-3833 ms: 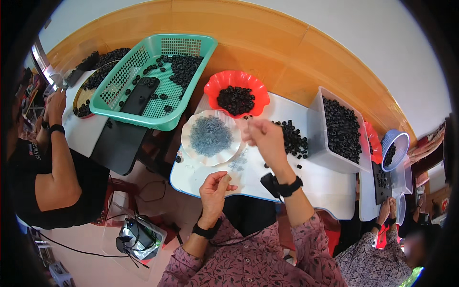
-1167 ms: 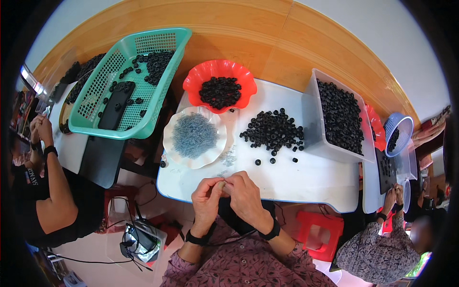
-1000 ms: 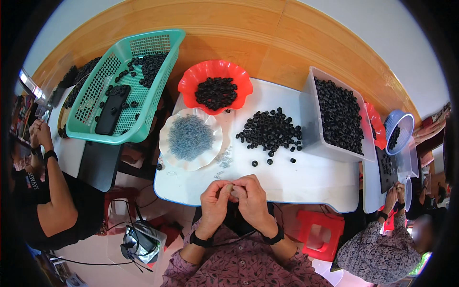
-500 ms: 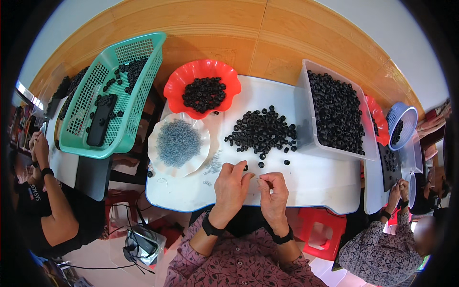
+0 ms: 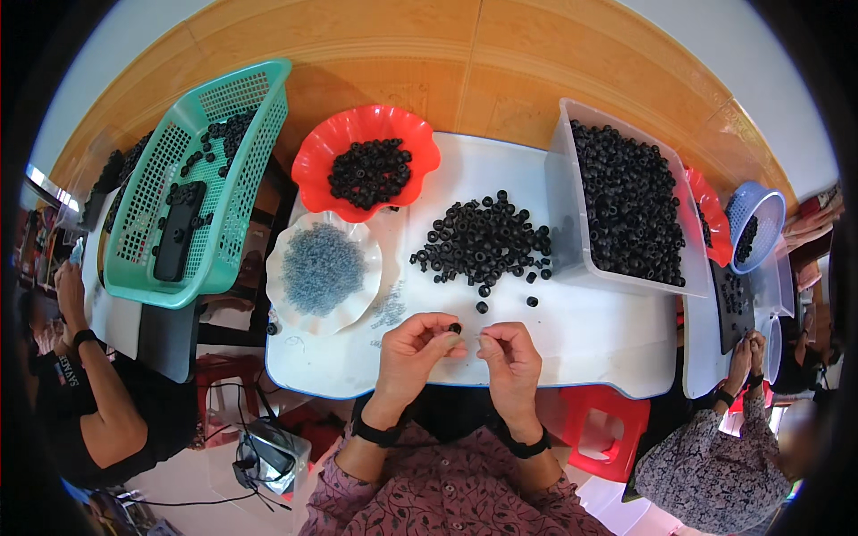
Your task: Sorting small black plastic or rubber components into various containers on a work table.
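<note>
My left hand [image 5: 413, 357] is closed, its thumb and fingers pinching a small black ring-shaped part [image 5: 455, 329] above the front of the white table. Close beside it, my right hand [image 5: 509, 359] also makes a pinch; whatever sits between its fingertips is too small to make out. Beyond both hands lies a pile of similar black parts [image 5: 483, 239], with a few loose ones nearer me. A scalloped white plate [image 5: 365, 308] to the left bears a heap of small grey-blue pieces [image 5: 323, 268], possibly springs. Some of these also lie scattered on the table beside the plate.
A red scalloped bowl [image 5: 307, 161] of black parts stands behind the plate. At right is a clear plastic bin [image 5: 617, 279] full of them. A green basket [image 5: 134, 284] stands left. Co-workers sit on both sides; a red stool [image 5: 617, 420] is at lower right.
The black part has come nearer me in my left fingers, and that hand has turned and drawn slightly left. My right hand stays pinched in nearly the same place. The view has shifted slightly.
</note>
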A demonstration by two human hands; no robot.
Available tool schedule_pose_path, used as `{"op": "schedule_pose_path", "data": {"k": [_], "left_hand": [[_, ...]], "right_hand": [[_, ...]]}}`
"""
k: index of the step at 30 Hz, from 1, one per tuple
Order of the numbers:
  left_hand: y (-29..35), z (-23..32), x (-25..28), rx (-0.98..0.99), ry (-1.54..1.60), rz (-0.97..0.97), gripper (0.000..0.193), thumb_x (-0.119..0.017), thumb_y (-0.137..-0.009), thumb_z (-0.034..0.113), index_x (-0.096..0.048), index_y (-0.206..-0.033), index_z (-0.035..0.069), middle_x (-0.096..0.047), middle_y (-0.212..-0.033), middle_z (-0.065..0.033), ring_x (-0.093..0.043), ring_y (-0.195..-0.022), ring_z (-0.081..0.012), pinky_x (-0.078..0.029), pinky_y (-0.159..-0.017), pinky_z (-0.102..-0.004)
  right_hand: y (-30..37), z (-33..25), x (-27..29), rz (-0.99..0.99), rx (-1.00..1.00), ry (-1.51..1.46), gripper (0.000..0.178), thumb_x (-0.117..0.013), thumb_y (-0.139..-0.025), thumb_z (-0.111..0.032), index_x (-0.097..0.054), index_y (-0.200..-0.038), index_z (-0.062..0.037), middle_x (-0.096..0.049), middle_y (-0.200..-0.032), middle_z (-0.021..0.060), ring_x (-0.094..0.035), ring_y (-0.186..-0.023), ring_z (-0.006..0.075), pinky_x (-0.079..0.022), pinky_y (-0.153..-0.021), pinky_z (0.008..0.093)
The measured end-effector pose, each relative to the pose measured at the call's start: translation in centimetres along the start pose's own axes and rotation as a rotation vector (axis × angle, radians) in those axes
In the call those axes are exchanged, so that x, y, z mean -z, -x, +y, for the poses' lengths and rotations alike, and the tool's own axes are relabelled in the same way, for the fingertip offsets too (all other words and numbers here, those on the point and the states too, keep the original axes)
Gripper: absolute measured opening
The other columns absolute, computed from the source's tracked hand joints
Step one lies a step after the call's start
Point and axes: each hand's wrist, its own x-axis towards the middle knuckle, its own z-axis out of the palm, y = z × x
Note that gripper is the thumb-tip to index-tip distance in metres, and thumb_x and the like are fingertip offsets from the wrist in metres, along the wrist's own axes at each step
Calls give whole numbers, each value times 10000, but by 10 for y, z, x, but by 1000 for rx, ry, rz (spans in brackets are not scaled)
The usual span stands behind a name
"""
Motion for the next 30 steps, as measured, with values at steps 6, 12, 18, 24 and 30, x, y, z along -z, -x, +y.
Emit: {"op": "schedule_pose_path", "data": {"k": [6,12,18,24,30], "left_hand": [[15,13,5,117,420,-110,253,-585,-903,-8,-584,-1153,-43,-649,-1049,-181,-671,-848,-184,-586,-794,-308],[24,8,14,128,586,-153,275,-583,-906,3,-571,-1177,-41,-638,-1070,-187,-665,-875,-183,-589,-790,-297],[29,6,20,110,668,-152,254,-589,-908,22,-580,-1155,-40,-643,-1035,-160,-655,-849,-182,-588,-739,-266],[32,1,30,97,707,-184,263,-587,-908,14,-581,-1166,-37,-649,-1067,-174,-666,-887,-189,-593,-796,-320],[34,6,30,20,609,-161,258,-618,-877,-17,-604,-1134,-37,-656,-1025,-141,-661,-886,-183,-593,-794,-320]], "right_hand": [[7,-30,-9,-72,-42,-203,71,-618,-896,2,-590,-961,11,-546,-956,40,-562,-798,94,-469,-718,218],[12,-39,-19,-113,56,-161,89,-629,-884,18,-607,-970,6,-535,-1007,42,-509,-842,82,-418,-730,206],[16,-40,-30,-119,65,-168,97,-630,-878,31,-616,-970,4,-532,-1027,52,-510,-835,84,-420,-730,208],[18,-40,-37,-136,48,-181,98,-630,-878,30,-617,-971,5,-532,-1029,51,-519,-847,83,-426,-736,207],[19,-43,-40,-147,70,-137,99,-629,-882,23,-611,-978,8,-528,-1030,58,-533,-842,91,-444,-728,209]]}}
